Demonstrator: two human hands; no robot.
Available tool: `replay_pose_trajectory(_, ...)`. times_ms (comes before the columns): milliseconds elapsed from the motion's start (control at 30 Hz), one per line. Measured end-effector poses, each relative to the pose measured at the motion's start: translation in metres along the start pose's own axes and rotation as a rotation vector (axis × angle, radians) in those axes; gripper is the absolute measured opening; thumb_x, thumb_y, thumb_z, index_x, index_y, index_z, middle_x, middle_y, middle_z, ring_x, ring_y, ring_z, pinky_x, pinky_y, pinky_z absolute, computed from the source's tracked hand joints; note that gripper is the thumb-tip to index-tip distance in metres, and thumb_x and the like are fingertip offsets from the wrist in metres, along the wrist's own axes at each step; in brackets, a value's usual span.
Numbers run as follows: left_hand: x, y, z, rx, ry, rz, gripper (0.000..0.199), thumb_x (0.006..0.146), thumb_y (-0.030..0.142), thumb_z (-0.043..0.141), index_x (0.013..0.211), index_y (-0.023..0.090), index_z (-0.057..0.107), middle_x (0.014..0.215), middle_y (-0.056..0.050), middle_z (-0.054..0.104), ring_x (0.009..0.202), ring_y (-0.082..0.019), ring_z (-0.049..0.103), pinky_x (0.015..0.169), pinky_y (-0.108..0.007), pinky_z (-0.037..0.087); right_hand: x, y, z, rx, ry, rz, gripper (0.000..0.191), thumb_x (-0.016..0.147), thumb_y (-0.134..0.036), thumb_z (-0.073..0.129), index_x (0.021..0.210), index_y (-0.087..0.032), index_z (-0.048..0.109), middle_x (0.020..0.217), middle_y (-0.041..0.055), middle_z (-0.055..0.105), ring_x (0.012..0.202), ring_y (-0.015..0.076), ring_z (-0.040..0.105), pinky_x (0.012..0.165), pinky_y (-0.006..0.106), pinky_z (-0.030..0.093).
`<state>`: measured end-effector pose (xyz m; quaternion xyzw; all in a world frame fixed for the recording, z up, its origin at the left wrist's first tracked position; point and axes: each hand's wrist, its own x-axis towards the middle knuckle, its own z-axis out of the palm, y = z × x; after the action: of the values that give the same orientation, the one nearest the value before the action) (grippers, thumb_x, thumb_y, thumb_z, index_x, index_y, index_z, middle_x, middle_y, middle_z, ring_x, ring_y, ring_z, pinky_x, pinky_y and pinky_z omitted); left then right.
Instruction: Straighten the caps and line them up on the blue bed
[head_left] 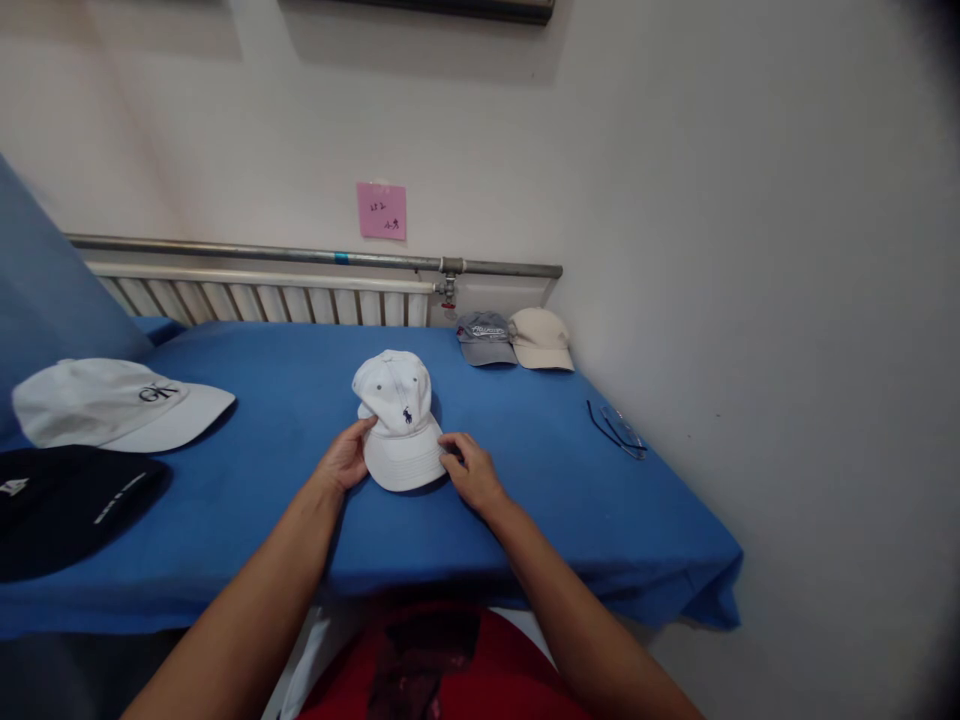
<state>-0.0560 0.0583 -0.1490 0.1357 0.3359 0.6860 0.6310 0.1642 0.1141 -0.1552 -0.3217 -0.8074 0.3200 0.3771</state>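
At the left end of the blue-covered tabletop a lettered cap lies w/ its brim to the right; just beside it, closer to the near edge, is a dark cap, partly cut off by the frame. Next along, btwn far and near edges, is the left hand: thumb on the white cap's left side at the root of the brim, other fingers mostly hidden, so it seems to have hold there w/ little gap. The white cap sits crown up btwn the two hands, crown toward the far edge, brim toward the near edge; its long axis runs front to back, slanting a bit so the brim end is to the right. It lies right of the left fingers and left of the right ones, neither hand clearly nearer. The right hand has thumb & index close together at the brim's right edge (touching, by the look of it); can't tell if they pinch it. Further right, near the far-right corner, a grey cap and a beige cap sit side by side; glasses lie by the right edge.
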Motion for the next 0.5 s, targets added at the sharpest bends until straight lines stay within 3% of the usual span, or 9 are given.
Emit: replay_pose_trajectory(500, -0.0015, 0.0, 0.0021, 0.006, 0.022, 0.009, 0.034, 0.082, 0.011, 0.058, 0.115, 0.008, 0.067, 0.091, -0.012, 0.077, 0.098, -0.028, 0.071, 0.096, -0.04, 0.054, 0.0005, 0.0019, 0.0013, -0.011, 0.005, -0.012, 0.023, 0.078, -0.013, 0.052, 0.096, -0.022, 0.064, 0.096, 0.0043, 0.066, 0.091, 0.0194, 0.058, 0.088, 0.036, 0.046)
